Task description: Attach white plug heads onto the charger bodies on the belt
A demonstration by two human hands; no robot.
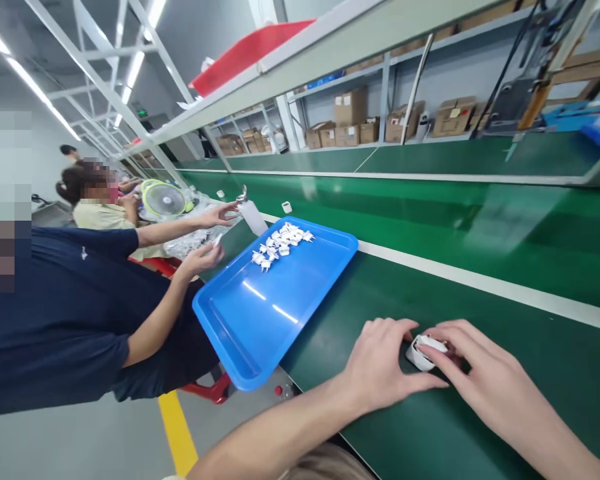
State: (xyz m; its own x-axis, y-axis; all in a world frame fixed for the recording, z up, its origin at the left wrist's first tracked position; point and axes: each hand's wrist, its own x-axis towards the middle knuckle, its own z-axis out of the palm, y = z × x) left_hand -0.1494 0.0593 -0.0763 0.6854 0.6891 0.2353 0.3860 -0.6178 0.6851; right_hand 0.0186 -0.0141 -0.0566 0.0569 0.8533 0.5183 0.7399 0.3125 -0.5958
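Observation:
On the dark green bench, a small white casing [420, 357] sits between my two hands. My left hand [380, 363] is beside it, thumb and fingers spread apart around its left side, with nothing gripped. Closed in a pinch, my right hand [480, 363] holds a white piece [433, 345] at the casing's upper right. The piece lies at a tilt over the casing, and its far end is hidden by my right fingers. To the left, a blue tray [250, 320] holds several white plug parts [285, 239] near its far edge.
A co-worker in a dark shirt [65, 313] stands at the left, hands near a white bottle [253, 217]. Past the white edge strip runs a green belt [430, 227] with a small white part [287, 207]. A fan [166, 200] and shelves of boxes are farther back.

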